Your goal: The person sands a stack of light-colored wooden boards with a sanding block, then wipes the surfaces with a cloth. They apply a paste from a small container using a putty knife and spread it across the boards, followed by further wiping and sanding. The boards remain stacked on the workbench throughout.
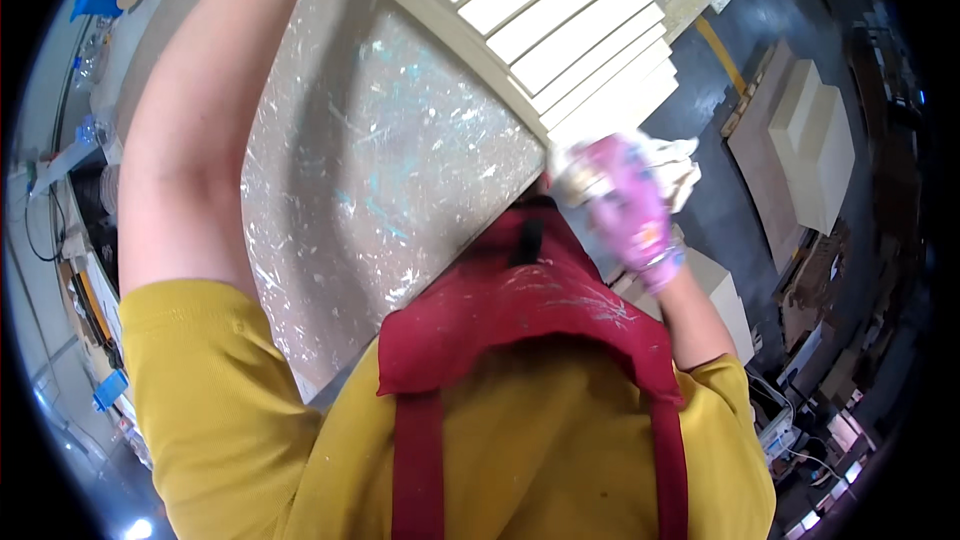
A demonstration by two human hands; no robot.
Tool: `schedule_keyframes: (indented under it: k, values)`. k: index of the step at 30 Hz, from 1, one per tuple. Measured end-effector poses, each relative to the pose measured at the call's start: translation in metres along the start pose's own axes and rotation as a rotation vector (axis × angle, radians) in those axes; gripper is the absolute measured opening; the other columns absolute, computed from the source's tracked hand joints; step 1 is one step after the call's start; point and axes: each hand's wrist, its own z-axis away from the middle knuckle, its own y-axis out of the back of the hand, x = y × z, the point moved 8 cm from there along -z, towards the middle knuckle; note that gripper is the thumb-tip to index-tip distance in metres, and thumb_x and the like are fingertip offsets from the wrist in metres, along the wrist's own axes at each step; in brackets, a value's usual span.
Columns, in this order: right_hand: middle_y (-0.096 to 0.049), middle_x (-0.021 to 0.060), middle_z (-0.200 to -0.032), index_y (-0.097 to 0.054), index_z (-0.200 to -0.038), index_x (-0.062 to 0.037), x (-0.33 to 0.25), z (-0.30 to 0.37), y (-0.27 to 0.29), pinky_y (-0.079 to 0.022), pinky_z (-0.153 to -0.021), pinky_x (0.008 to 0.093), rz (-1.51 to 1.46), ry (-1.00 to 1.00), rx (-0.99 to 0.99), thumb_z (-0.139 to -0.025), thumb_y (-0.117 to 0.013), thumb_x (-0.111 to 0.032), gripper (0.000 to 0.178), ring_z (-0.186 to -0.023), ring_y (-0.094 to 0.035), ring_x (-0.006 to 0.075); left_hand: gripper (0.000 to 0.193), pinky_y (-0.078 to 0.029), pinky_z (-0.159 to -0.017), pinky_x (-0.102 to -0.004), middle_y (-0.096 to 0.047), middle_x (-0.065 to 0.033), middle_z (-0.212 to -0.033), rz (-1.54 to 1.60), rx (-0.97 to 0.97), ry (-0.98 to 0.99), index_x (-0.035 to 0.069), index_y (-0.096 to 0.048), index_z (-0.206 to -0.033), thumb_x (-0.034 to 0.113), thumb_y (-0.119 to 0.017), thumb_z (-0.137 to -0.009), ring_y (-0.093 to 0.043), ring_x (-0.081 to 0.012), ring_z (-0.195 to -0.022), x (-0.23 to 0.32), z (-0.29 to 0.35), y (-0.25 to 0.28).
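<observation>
A cream slatted shutter panel (560, 20) lies tilted across a paint-spattered grey workbench (380, 160). My right hand (630, 205), in a pink glove, is closed on a white cloth or pad (680, 165) pressed at the near corner of the panel's slats. My left arm (190, 140) reaches up along the bench's left side toward the panel's far end; the hand itself is out of the picture. I wear a yellow shirt and a red apron smeared with paint.
On the dark floor to the right lie cream boards (815, 140) on brown sheets and a further cream block (725, 295). A cluttered shelf with blue items (95, 0) runs along the left. Cables and small boxes sit at lower right.
</observation>
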Motion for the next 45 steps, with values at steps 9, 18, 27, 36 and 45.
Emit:
schedule_keyframes:
  k: [9, 18, 27, 36, 45]
  values:
    - [-0.061, 0.0168, -0.105, -0.065, -0.117, -0.0053, -0.017, -0.014, -0.010, -0.049, -0.090, 0.0442, 0.222, 0.104, -0.112, -0.066, -0.059, 0.004, 0.053, -0.103, -0.060, 0.0355, 0.054, -0.033, -0.115, -0.0393, -0.055, -0.0172, -0.140, -0.023, 0.009, -0.040, 0.003, -0.056, -0.135, 0.040, -0.046, -0.097, -0.048, -0.0319, -0.133, -0.007, 0.003, -0.005]
    - [-0.064, 0.0086, -0.102, -0.066, -0.115, -0.0108, -0.017, -0.007, -0.014, -0.051, -0.084, 0.0421, 0.256, 0.194, 0.037, -0.068, -0.064, 0.004, 0.049, -0.096, -0.061, 0.0296, 0.056, -0.029, -0.117, -0.0395, -0.052, -0.0161, -0.145, -0.039, -0.014, 0.031, 0.004, -0.054, -0.137, 0.043, -0.044, -0.099, -0.043, -0.0306, -0.138, -0.007, 0.002, -0.007]
    - [-0.064, 0.0101, -0.104, -0.067, -0.117, -0.0121, 0.000, -0.009, -0.001, -0.050, -0.089, 0.0433, 0.191, 0.044, 0.053, -0.069, -0.062, 0.004, 0.051, -0.100, -0.061, 0.0320, 0.056, -0.028, -0.118, -0.0403, -0.049, -0.0171, -0.146, -0.016, -0.050, 0.041, 0.004, -0.053, -0.138, 0.043, -0.044, -0.099, -0.040, -0.0316, -0.140, -0.004, 0.004, -0.002]
    - [-0.065, 0.0147, -0.103, -0.068, -0.111, -0.0069, 0.015, -0.001, 0.010, -0.051, -0.086, 0.0436, 0.147, -0.001, -0.102, -0.066, -0.058, 0.007, 0.049, -0.100, -0.062, 0.0346, 0.052, -0.029, -0.118, -0.0406, -0.049, -0.0212, -0.145, -0.007, -0.065, -0.038, 0.000, -0.052, -0.138, 0.036, -0.047, -0.101, -0.041, -0.0346, -0.138, -0.005, -0.002, -0.004]
    - [-0.064, 0.0149, -0.101, -0.064, -0.106, -0.0087, 0.080, -0.035, 0.049, -0.052, -0.082, 0.0446, 0.187, -0.045, 0.187, -0.080, -0.060, -0.010, 0.026, -0.090, -0.065, 0.0342, 0.050, -0.032, -0.116, -0.0415, -0.051, -0.0213, -0.142, -0.029, -0.064, -0.019, 0.001, -0.053, -0.136, 0.036, -0.044, -0.103, -0.044, -0.0359, -0.136, -0.020, 0.003, 0.003]
